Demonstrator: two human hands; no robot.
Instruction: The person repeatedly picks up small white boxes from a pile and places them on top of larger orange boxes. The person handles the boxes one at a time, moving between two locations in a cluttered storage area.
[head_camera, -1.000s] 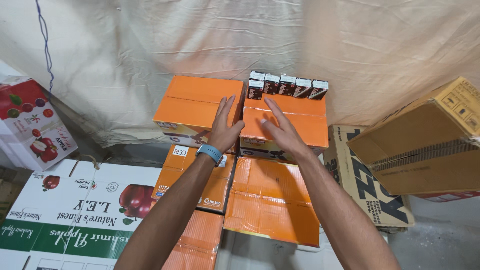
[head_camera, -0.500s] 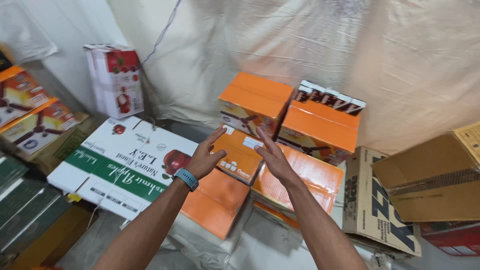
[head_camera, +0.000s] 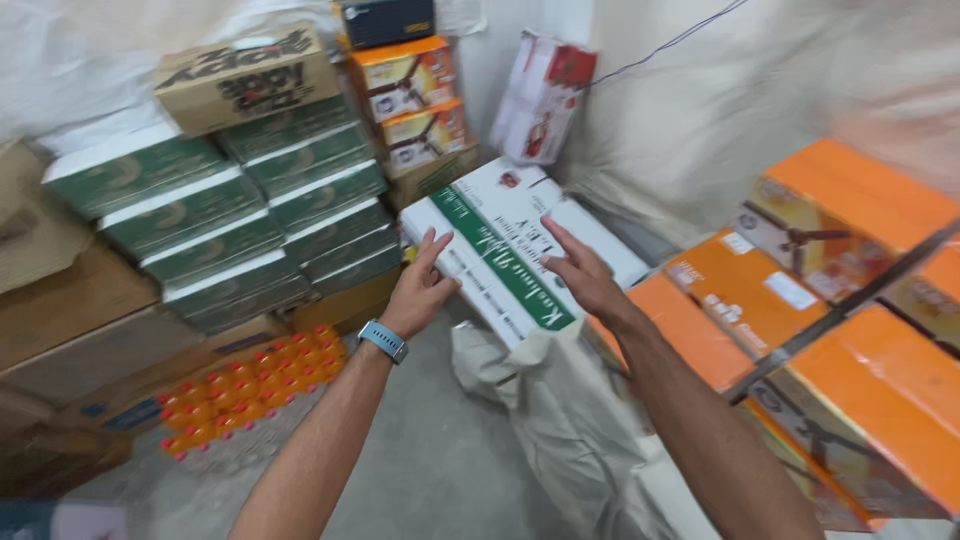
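Note:
A long white carton with a green band (head_camera: 510, 245) lies flat ahead of me, resting over grey cloth. My left hand (head_camera: 422, 288), with a blue watch on the wrist, reaches its fingers to the carton's near left edge. My right hand (head_camera: 583, 272) hovers open over the carton's right side, fingers spread, holding nothing. Whether either hand presses on the carton is hard to tell.
Stacked green and white boxes (head_camera: 230, 215) rise at the left, a brown carton (head_camera: 250, 80) on top. Orange boxes (head_camera: 830, 330) fill the right. A shrink-wrapped pack of orange bottles (head_camera: 250, 390) lies on the floor. Grey cloth (head_camera: 560, 420) drapes below the white carton.
My view has swung left, away from the orange boxes. Both hands left the orange boxes and now reach to the white and green carton.

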